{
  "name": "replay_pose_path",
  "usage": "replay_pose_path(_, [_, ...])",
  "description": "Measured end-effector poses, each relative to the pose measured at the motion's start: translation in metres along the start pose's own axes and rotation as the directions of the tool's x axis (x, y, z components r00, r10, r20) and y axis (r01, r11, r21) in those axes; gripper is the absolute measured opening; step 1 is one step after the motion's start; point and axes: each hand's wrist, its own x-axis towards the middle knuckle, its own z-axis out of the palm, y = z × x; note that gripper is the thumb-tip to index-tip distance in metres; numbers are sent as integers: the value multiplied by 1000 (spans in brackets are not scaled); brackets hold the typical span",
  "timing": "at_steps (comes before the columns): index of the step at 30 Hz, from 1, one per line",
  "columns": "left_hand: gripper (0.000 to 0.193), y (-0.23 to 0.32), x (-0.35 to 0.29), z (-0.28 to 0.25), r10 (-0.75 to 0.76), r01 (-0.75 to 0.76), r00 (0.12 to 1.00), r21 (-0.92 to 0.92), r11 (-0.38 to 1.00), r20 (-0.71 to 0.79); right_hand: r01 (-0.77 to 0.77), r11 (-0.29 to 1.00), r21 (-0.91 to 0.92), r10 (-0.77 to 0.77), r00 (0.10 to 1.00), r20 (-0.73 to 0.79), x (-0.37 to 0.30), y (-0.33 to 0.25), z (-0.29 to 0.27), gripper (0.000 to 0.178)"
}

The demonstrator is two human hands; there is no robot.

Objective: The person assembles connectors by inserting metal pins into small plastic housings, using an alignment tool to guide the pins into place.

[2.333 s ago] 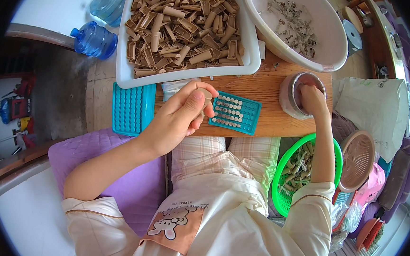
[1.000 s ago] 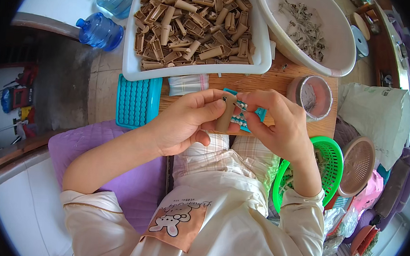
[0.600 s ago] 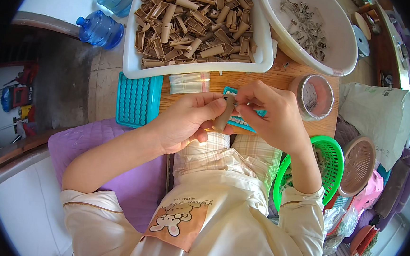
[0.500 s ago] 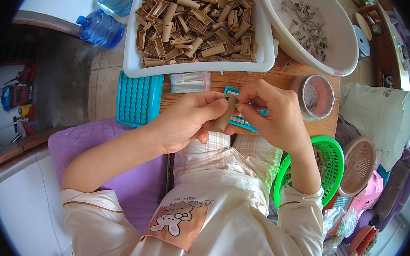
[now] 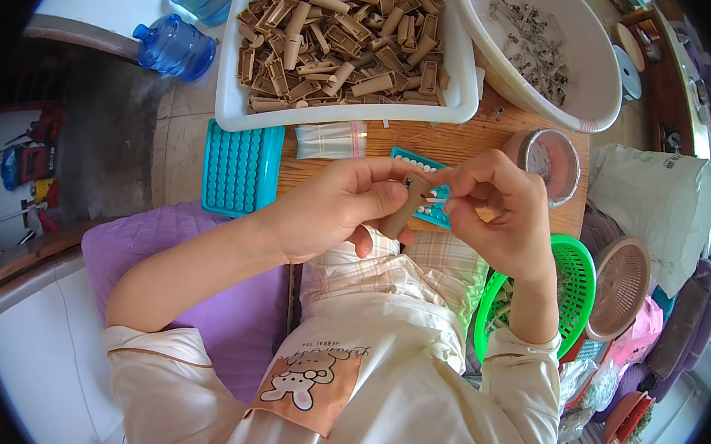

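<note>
Brown tube (image 5: 404, 206) gripped by left hand (image 5: 336, 207), held upright-tilted over near edge of wooden board (image 5: 460, 143), above lap. Right hand (image 5: 497, 207) pinched on small white piece at tube top. Teal tray (image 5: 436, 196) partly hidden behind hands. White bin (image 5: 229, 89) of brown tubes far. Second teal tray (image 5: 242, 169) left.

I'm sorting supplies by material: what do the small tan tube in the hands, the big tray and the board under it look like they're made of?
The tan tube, held between the left hand and right hand, looks like matte rolled paper or card, dull brown. The tray seems glossy white moulded plastic. The board shows pale grain, so probably bare wood.
</note>
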Motion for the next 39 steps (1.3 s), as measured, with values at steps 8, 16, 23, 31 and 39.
replay_pose_path(8, [41,3,-2,6,-39,39,999,57,998,9,213,912,-349,-228,974,-2,-13,-9,5,18])
replay_pose_path(16, [29,-6,-4,11,-79,86,995,120,989,-57,160,861,-483,-149,987,60,-16,-8,16,14])
replay_pose_path(23, [25,-25,3,5,-154,158,978,13,987,-140,141,922,-359,-107,988,113,-16,13,20,9])
replay_pose_path(31, [25,-54,14,8,-256,253,966,-89,963,-29,31,984,-174,21,957,288,-25,31,1,14])
replay_pose_path(39, [38,-88,54,42,-280,288,950,-42,957,138,-238,966,-101,259,894,366,-94,41,-35,29])
